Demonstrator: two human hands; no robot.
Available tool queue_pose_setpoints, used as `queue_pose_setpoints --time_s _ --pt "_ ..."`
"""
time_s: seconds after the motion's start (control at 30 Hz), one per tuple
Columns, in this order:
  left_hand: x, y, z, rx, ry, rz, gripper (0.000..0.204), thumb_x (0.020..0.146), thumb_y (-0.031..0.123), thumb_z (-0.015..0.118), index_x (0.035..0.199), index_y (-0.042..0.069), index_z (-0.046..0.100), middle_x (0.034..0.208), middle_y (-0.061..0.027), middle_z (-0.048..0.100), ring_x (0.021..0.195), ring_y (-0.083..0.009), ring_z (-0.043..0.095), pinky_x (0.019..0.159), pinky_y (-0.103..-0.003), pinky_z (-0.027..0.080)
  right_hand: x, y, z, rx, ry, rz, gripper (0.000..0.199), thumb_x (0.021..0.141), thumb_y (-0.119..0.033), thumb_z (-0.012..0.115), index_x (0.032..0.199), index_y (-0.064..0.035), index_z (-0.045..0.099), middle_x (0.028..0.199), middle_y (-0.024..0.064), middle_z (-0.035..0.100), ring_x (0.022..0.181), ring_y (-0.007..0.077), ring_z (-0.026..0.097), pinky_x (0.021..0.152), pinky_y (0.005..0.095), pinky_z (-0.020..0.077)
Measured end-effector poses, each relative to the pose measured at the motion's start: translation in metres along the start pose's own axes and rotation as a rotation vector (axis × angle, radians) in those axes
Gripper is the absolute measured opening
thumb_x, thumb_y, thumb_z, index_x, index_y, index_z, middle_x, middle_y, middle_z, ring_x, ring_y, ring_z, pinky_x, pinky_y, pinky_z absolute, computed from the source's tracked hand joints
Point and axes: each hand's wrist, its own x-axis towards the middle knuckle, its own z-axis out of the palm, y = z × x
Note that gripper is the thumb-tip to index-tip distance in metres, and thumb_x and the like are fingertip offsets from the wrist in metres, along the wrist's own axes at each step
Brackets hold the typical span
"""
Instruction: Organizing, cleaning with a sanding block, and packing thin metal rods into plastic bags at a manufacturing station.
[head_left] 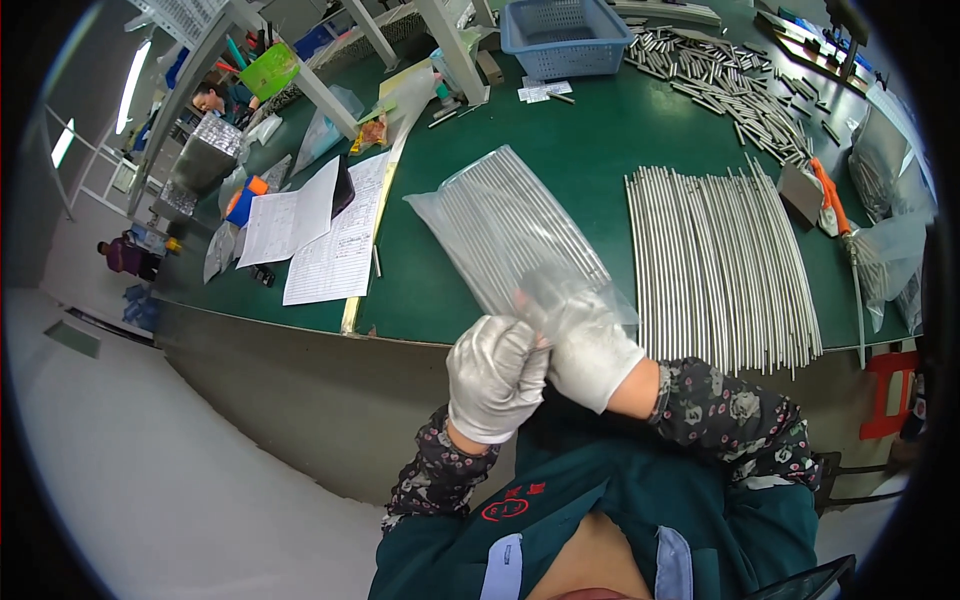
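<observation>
A see-through plastic bag (500,215) filled with thin metal rods lies slantwise on the green table, its near end at the table's front edge. My left hand (495,375), in a white glove, is closed in a pinch at the loose mouth of the bag. Beside it my right hand (592,355), also gloved, has its fingers closed on the gathered film; the film partly covers those fingers. To the right of the bag, a wide row of long metal rods (720,265) lies side by side, their near ends jutting past the table edge.
A blue plastic basket (566,45) stands at the back, left of a heap of short metal pieces (710,80). Written sheets (335,240) lie on the left. An orange-handled tool (830,195) and plastic bags (890,250) are at the right. Shelf legs (450,50) rise at the back.
</observation>
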Motion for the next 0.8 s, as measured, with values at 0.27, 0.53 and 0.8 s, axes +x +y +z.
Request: queue_pose_setpoints --time_s 0.27,0.53,0.8 --pt "-0.005 0.003 0.008 -0.331 -0.110 -0.092 0.018 0.069 0.012 0.067 0.080 0.002 0.057 0.071 -0.0100 0.054 0.059 -0.0266 0.055 0.053 -0.034 0.046 0.019 0.030 -0.004 -0.281 0.052 0.192 0.049 0.073 -0.033 0.057 0.096 0.0099 0.054 0.086 0.0242 0.057 0.081 0.0360 0.057 0.069 0.0427 0.0473" --pt "-0.037 -0.042 -0.011 -0.103 -0.265 -0.703 0.017 0.078 0.019 0.063 0.080 0.002 0.061 0.065 -0.0087 0.060 0.052 -0.0177 0.057 0.050 -0.028 0.045 0.041 0.000 -0.010 -0.239 -0.232 0.384 0.041 0.077 -0.034 0.050 0.081 0.0073 0.055 0.078 0.0233 0.058 0.074 0.0335 0.061 0.065 0.0407 0.0496" --pt "-0.070 -0.036 0.016 -1.277 -0.513 -1.189 0.031 0.087 0.031 0.057 0.092 0.001 0.060 0.071 -0.0043 0.062 0.054 -0.0088 0.056 0.044 -0.019 0.041 0.034 -0.016 0.016 -0.487 -0.313 0.350 0.050 0.077 -0.041 0.057 0.094 0.0062 0.054 0.088 0.0193 0.056 0.082 0.0309 0.058 0.067 0.0384 0.0489"
